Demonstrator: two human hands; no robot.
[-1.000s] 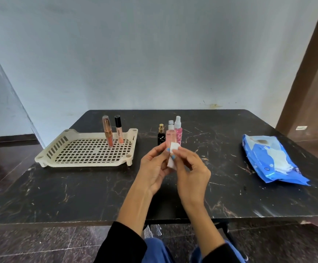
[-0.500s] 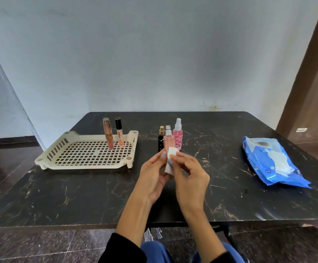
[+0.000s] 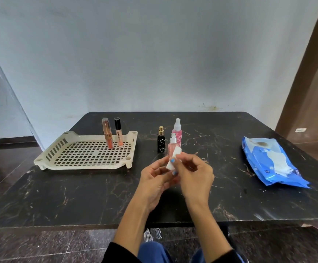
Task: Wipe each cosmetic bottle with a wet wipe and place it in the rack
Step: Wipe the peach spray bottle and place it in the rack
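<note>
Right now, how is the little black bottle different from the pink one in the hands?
The black bottle stands on the table untouched; the pink bottle is held up by the left hand, with the right hand pressing a wipe on it. The black bottle's cap is gold; the pink bottle's is silver. Neither is in the rack.

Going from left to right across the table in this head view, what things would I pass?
Rack → orange tube → lip gloss → black bottle → wipes pack. I left out the pink bottles, wipe and hands in the middle, since they overlap.
</note>
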